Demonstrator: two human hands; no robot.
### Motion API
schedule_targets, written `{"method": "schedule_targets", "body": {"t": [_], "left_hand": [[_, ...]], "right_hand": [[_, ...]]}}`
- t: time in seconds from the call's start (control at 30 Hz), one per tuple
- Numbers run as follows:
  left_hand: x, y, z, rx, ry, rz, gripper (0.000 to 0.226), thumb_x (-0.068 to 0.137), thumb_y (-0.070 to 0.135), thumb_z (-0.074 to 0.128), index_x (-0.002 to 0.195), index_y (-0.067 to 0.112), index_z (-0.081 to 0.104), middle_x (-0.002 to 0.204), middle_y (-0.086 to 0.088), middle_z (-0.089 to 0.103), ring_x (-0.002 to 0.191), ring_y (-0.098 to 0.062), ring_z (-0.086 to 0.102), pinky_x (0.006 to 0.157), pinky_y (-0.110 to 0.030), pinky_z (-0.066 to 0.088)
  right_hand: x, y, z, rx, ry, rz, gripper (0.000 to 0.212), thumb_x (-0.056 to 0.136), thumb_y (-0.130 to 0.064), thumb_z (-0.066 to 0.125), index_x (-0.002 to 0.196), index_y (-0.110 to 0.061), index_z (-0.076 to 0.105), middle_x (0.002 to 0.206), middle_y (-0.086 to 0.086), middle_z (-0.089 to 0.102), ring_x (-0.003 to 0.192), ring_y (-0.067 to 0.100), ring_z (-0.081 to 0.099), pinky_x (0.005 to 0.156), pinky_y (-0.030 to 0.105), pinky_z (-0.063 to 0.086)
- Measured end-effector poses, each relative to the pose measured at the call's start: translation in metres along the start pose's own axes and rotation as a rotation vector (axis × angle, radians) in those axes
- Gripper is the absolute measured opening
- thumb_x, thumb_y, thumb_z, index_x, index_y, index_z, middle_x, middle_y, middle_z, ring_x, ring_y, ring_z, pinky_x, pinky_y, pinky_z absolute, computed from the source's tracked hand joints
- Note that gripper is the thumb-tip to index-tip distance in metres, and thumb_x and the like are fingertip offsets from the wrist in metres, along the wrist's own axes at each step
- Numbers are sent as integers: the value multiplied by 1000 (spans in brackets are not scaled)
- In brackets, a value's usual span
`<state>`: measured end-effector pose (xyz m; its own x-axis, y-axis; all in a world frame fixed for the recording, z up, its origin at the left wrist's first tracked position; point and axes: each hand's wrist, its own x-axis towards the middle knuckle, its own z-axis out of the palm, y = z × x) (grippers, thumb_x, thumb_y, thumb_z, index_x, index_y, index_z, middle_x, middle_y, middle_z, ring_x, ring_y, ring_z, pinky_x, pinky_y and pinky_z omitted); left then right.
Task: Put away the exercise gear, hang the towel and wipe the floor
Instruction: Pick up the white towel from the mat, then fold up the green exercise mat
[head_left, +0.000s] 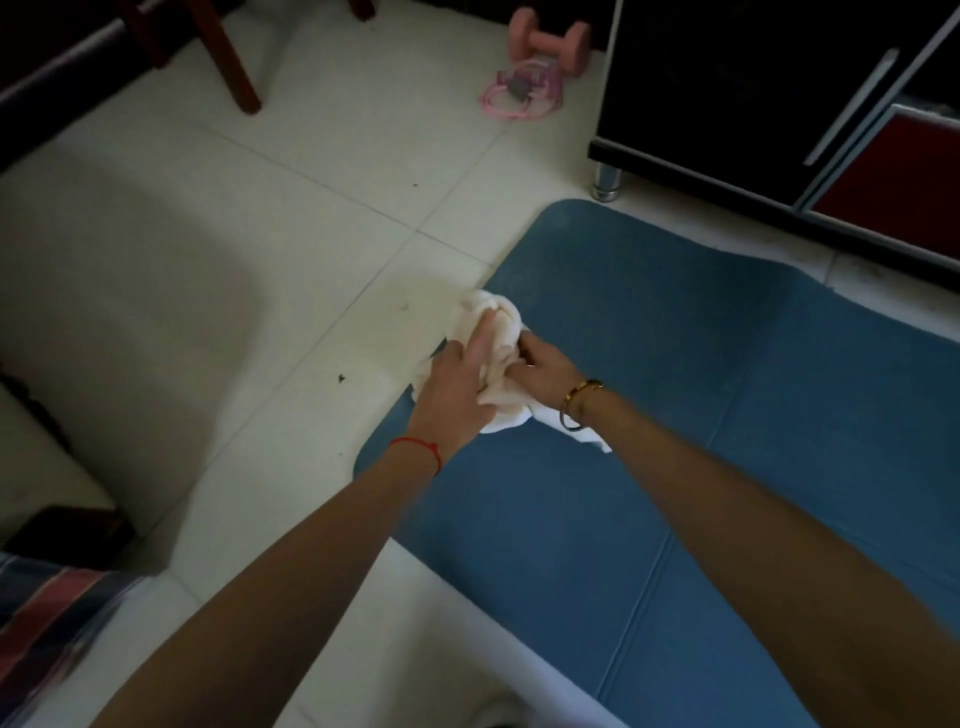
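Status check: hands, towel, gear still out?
Both hands on white towel at mat edge: left hand fingers straight on it, right hand gripping. Dumbbell, pink band still on floor.

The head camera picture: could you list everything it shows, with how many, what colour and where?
White crumpled cloth towel: one, white, at the mat's left edge, partly on the tiles.
Blue foam exercise mat: one, blue, flat on the floor, right half.
Pink dumbbell: one, pink, on the floor at the top, beside the cabinet.
Pink coiled skipping rope: one, pink, just in front of the dumbbell.
Black cabinet with a metal leg: one, black, top right.
Wooden furniture legs: brown, top left.
White tiled floor: white, with a few dark specks.
Left hand: red string on the wrist, fingers laid on the towel.
Right hand: gold bangle on the wrist, grip on the towel.
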<state>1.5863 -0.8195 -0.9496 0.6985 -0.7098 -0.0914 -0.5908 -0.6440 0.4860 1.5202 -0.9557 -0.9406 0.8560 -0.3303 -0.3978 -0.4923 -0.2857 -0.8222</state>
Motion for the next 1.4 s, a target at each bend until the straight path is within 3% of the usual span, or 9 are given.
{"method": "schedule_targets", "body": {"t": [0.17,0.33,0.5,0.67,0.73,0.8,1.03,1.2,1.4], "left_hand": [[-44,-45,-59,178,115,-152,52,83,39,61,127,14,51,107,-13,57,93,-34,58,72,-41,53],[-99,-95,-109,419,162,-365,39,84,9,63,121,11,51,109,-15,53,100,-33,53,66,-38,43],[-141,-129,-125,646,125,-560,37,88,1,54,123,12,48,117,-15,50,108,-33,50,74,-40,49],[-155,-122,-106,813,-33,-627,71,86,15,61,147,21,26,138,-17,36,127,-38,39,107,-53,33],[-150,-108,-91,805,-116,-533,87,88,17,59,155,21,3,155,-21,16,141,-42,22,114,-60,20],[-144,-90,-72,727,-131,-311,82,89,15,56,155,20,7,160,-17,10,146,-38,15,117,-57,12],[-129,-29,-2,322,-182,544,70,75,38,75,136,16,49,133,-10,53,120,-30,52,101,-46,43],[-139,12,36,286,-420,835,79,75,53,67,141,18,42,139,-4,43,129,-23,39,108,-39,33],[-155,56,80,373,-585,1044,95,70,63,66,147,17,35,149,-7,35,137,-25,26,116,-43,26]], "right_hand": [[-4,-57,62,208,-208,-79,25,89,-1,48,111,-13,53,96,2,58,88,11,53,71,12,43],[-6,-96,138,214,-383,-96,23,85,-2,54,108,-1,57,77,-1,53,84,19,50,85,41,46],[-22,-109,182,64,-472,-145,36,92,-12,53,128,-16,52,126,5,57,116,18,52,97,30,43],[-33,-74,177,-180,-318,-223,30,93,-14,53,123,-9,56,125,9,57,117,23,53,92,22,39],[-40,-54,162,-279,-232,-255,30,93,-16,55,122,-8,56,126,10,56,118,26,52,96,27,39],[-49,-31,142,-413,-133,-266,33,93,-21,55,124,-8,54,129,10,53,121,27,47,102,32,36],[-114,57,65,-577,160,-176,37,85,-27,60,120,-14,55,124,7,52,121,28,42,101,39,38],[-201,115,35,-615,313,-117,44,76,-27,68,116,-15,57,116,5,56,111,29,49,88,40,47],[-289,168,32,-767,223,39,71,64,-49,74,122,-14,52,122,9,55,111,32,53,84,42,52]]}}
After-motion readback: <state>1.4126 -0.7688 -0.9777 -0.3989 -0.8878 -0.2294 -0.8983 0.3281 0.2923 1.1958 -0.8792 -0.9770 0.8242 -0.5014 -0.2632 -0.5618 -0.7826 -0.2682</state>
